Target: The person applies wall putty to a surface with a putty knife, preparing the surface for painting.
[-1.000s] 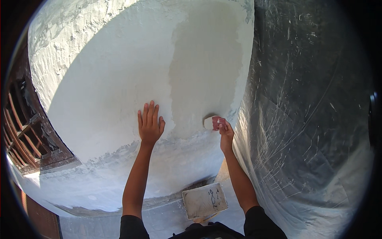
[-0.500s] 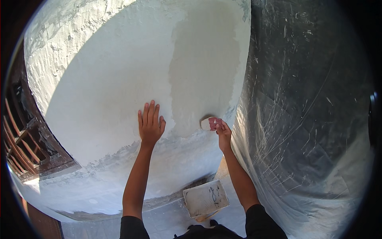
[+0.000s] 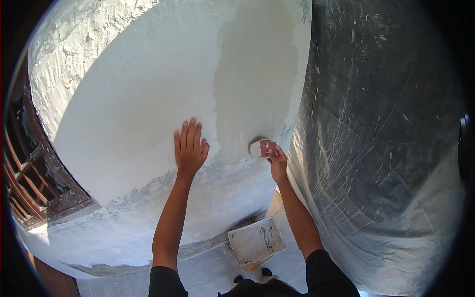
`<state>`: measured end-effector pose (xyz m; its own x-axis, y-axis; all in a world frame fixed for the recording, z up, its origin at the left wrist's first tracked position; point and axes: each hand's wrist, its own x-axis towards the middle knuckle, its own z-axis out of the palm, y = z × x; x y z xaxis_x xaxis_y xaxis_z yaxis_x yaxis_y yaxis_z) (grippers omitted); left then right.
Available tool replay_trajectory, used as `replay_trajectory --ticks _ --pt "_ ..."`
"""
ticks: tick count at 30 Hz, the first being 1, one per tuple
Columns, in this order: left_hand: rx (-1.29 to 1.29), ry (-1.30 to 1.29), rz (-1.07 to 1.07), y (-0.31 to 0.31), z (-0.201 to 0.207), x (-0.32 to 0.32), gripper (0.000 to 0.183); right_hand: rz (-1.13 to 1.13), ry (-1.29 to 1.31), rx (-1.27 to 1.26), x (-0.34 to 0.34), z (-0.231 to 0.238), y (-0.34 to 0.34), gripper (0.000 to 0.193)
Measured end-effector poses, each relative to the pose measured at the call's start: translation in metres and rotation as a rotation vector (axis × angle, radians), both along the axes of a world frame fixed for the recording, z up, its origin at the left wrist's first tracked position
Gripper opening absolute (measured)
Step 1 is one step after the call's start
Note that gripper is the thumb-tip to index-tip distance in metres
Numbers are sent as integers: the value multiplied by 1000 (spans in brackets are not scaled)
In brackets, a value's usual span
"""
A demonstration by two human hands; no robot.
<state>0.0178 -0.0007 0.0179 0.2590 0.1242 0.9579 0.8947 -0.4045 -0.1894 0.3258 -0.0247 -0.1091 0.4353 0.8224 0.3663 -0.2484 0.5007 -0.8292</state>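
Two bare hands are up at the wall [image 3: 143, 99], and only one of them holds anything. The right hand [image 3: 278, 163] is closed on a flat scraper [image 3: 256, 148], thumb and fingers pinching its dull red end. The pale end of the scraper points left from the grip, over the wall, with a dark shadow along its upper left side; from where I stand I can't tell how much of its edge meets the plaster.

Left of the grip, and well apart from it, the left hand [image 3: 190, 156] is open and empty, its back to us, fingers pointing up the wall and slightly spread, the palm seemingly laid flat. Above the grip runs a tall, darker greyish patch [image 3: 255, 69] with ragged borders, lighter wall on either side of it. Far up and left of the grip, a rough strip [image 3: 64, 74] of wall catches bright sun.

Right of the grip hangs a big plastic sheet [image 3: 371, 123], creased and spattered with white. Far to the left, lower than the grip, sits a brown window frame [image 3: 69, 200] with bars. Below the grip, near the person's feet [image 3: 267, 272], is a pale rectangular box [image 3: 257, 242] with dark marks.
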Motion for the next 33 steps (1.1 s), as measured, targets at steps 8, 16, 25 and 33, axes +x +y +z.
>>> replay_trajectory --ticks 8,16,25,33 --pt "-109 19 -6 -17 4 3 51 -293 404 -94 41 1 0 30" --pt "-324 15 -48 -55 -25 1 58 -174 367 -207 54 -35 -43 28" --pt "-619 -71 -175 -101 -128 27 53 -28 252 -420 53 -97 -106 29" --pt "-920 -337 -276 -161 -246 39 32 133 182 -663 63 -178 -161 31"
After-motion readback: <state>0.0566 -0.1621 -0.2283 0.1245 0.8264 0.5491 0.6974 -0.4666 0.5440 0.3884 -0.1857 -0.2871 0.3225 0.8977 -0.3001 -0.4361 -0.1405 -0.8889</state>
